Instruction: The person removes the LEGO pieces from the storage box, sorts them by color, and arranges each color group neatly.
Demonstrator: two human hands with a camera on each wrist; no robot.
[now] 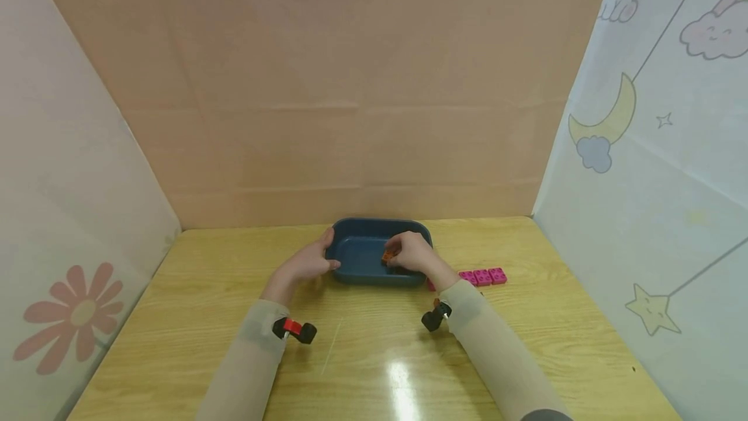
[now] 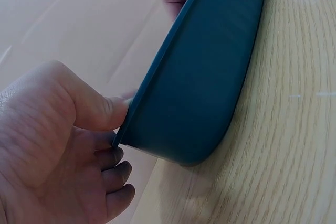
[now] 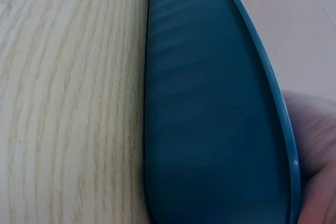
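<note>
A dark blue plastic tub (image 1: 374, 280) stands on the table near the back wall. My left hand (image 1: 306, 261) grips its left end, and the left wrist view shows the thumb (image 2: 107, 111) pressed on the rim with the fingers curled underneath. Over the tub's right side, my right hand (image 1: 413, 252) reaches in and pinches a small orange toy brick (image 1: 387, 256) inside. In the right wrist view the tub's side wall (image 3: 205, 103) hides the fingertips and the brick.
Several pink toy bricks (image 1: 482, 277) lie in a row on the wooden table (image 1: 362, 343), right of the tub and partly behind the right wrist. A plain tan backdrop (image 1: 350, 115) rises behind the table, with patterned white panels at both sides.
</note>
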